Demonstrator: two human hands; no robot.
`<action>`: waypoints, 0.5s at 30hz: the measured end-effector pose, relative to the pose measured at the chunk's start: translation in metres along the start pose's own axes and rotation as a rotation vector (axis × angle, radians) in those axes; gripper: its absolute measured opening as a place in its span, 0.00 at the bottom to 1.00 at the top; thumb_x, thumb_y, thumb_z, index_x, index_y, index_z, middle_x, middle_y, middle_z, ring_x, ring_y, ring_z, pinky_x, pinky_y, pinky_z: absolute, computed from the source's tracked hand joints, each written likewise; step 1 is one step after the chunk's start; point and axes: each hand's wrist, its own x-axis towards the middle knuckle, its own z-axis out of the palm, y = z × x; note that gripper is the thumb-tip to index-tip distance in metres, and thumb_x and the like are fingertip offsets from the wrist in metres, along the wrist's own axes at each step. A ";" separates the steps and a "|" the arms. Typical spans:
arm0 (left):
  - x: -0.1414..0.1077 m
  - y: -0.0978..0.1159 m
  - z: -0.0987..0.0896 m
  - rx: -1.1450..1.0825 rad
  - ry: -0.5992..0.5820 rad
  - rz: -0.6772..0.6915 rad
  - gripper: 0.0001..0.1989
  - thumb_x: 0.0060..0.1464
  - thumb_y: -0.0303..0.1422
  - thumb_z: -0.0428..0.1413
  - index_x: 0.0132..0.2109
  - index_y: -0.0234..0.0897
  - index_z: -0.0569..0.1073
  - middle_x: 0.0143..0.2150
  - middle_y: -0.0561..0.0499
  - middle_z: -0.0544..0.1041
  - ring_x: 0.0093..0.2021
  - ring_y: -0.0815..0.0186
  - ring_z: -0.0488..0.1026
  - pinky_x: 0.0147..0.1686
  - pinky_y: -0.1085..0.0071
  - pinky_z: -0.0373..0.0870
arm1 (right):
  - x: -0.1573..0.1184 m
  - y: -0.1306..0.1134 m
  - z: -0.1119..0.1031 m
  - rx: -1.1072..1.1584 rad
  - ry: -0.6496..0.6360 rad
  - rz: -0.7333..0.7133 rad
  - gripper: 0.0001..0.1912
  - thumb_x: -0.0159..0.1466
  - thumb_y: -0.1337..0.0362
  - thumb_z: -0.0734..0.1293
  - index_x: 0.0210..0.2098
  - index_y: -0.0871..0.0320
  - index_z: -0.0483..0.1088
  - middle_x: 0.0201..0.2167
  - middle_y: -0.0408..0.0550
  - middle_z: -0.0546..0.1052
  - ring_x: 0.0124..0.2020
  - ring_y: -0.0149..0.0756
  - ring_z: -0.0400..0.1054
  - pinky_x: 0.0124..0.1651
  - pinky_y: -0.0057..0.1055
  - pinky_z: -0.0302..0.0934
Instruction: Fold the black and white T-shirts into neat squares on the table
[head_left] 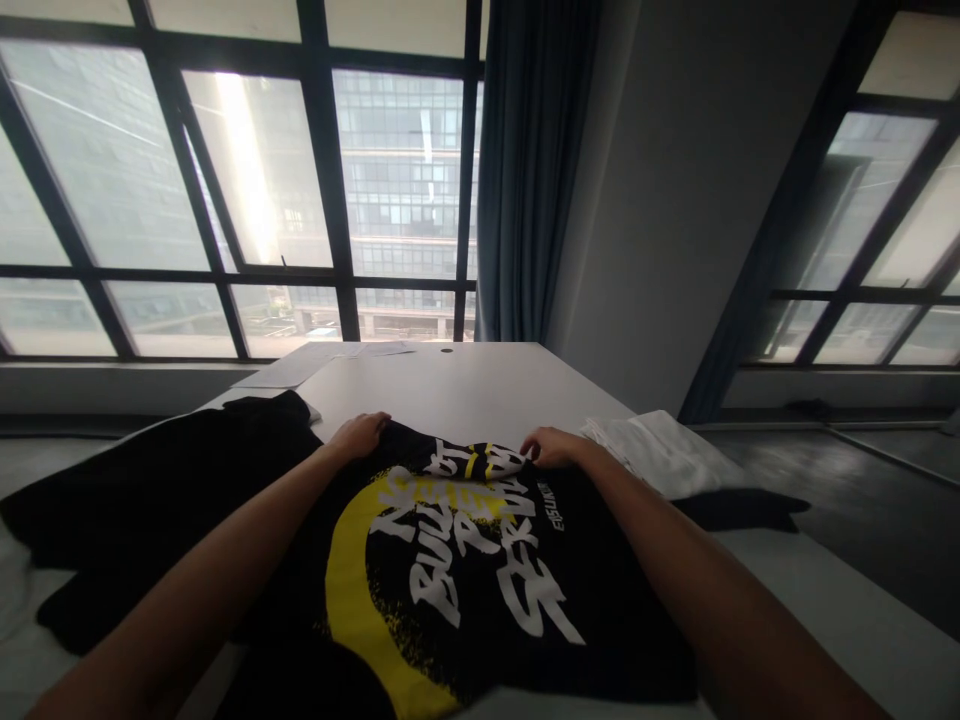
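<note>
We see the black shirt (480, 580) with yellow and white print, which lies on the white table (450, 385) in front of us, its far edge between our two hands. Our left hand (364, 435) has the fingers curled over this far edge at one side, and our right hand (553, 447) pinches the cloth at the other side. Beside it are dark clothes (180, 475) on the left and white cloth (671, 452) on the right.
</note>
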 end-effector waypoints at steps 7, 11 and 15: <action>0.026 -0.004 -0.010 -0.030 -0.217 0.110 0.27 0.50 0.47 0.57 0.57 0.45 0.74 0.49 0.46 0.81 0.48 0.55 0.77 0.49 0.64 0.71 | -0.008 -0.019 -0.016 -0.033 -0.285 0.039 0.20 0.39 0.62 0.78 0.33 0.55 0.78 0.23 0.39 0.75 0.29 0.34 0.70 0.30 0.25 0.60; 0.031 -0.012 -0.038 -0.013 -0.303 0.143 0.18 0.45 0.43 0.60 0.44 0.45 0.79 0.40 0.50 0.81 0.39 0.58 0.76 0.38 0.66 0.72 | -0.013 -0.019 -0.039 -0.081 -0.162 0.011 0.12 0.42 0.64 0.76 0.26 0.57 0.73 0.23 0.40 0.74 0.29 0.33 0.68 0.29 0.25 0.57; 0.031 -0.031 -0.076 0.042 0.022 0.154 0.06 0.42 0.32 0.56 0.31 0.40 0.75 0.44 0.48 0.78 0.43 0.56 0.74 0.41 0.64 0.72 | -0.019 -0.013 -0.070 -0.153 0.114 0.034 0.05 0.47 0.69 0.70 0.26 0.58 0.71 0.26 0.44 0.74 0.29 0.34 0.66 0.28 0.27 0.53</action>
